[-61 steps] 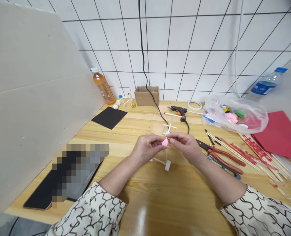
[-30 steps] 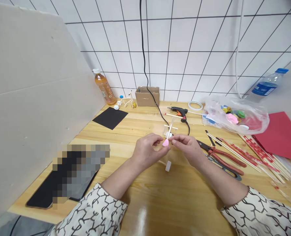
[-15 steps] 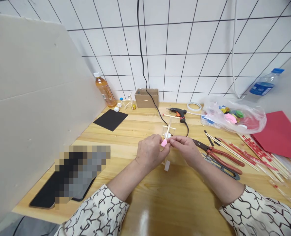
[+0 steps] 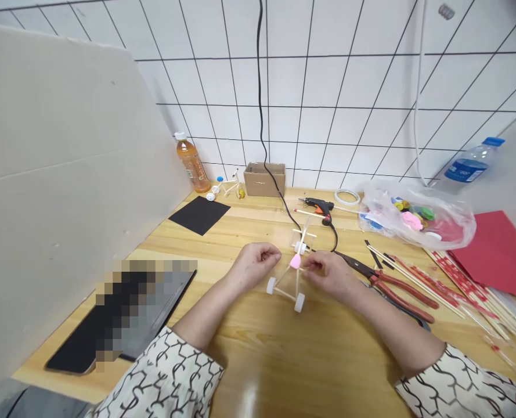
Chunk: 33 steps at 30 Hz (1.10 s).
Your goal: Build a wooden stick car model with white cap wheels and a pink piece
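A small tricycle-like frame of pale sticks stands on the wooden table, with white wheels (image 4: 299, 302) at its near end and a pink triangular piece (image 4: 295, 261) at its middle. Just left of the frame is my left hand (image 4: 258, 262), its fingers curled, thumb and forefinger slightly apart, holding nothing visible. My right hand (image 4: 329, 274) is close against the frame's right side, fingers bent near the pink piece; whether they pinch a stick is too small to tell.
Behind the frame lies a glue gun (image 4: 318, 205) with its cord. Pliers (image 4: 388, 281), sticks and a plastic bag of caps (image 4: 414, 217) are on the right. Phones (image 4: 77, 342) lie left, and a black sheet (image 4: 200, 215), bottle (image 4: 192, 165) and cardboard box (image 4: 264, 180) stand farther back.
My left hand has let go of the pink piece and moved left. My right hand has moved slightly lower and right. More of the stick frame and its wheels shows.
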Tool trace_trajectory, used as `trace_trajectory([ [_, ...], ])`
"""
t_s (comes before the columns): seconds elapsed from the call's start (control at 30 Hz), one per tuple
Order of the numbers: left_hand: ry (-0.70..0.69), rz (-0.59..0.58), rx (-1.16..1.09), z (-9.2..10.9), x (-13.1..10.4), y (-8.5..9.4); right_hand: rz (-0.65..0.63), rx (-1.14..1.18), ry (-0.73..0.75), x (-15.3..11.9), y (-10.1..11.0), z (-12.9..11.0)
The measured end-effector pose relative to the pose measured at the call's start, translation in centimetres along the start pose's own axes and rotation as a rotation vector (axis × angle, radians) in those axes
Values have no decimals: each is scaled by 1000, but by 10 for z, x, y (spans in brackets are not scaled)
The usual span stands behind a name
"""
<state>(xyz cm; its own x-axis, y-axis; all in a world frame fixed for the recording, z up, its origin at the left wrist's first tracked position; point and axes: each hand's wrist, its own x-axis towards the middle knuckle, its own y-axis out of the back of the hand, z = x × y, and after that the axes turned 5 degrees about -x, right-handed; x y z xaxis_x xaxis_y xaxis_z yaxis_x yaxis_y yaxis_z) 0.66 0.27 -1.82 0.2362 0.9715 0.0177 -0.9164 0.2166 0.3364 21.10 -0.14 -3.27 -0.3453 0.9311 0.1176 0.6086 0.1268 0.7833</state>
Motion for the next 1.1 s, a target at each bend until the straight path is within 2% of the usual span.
trace_trajectory([
  [0.2, 56, -33, -96, -4, 3, -6, 19, -181, 64, -1, -7, 5],
  [0.4, 77, -66, -171, -10, 4, -7, 33, -249, 112, -1, -10, 4],
  [0.7, 163, -158, -384, -12, 5, -14, 34, -260, 127, 3, -16, 6],
  [0.9, 178, -188, -426, -8, 4, -12, 24, -227, 121, 11, -18, 5],
  [1.1, 161, -173, -407, -12, 7, -10, -5, -171, 114, 29, -20, 6],
])
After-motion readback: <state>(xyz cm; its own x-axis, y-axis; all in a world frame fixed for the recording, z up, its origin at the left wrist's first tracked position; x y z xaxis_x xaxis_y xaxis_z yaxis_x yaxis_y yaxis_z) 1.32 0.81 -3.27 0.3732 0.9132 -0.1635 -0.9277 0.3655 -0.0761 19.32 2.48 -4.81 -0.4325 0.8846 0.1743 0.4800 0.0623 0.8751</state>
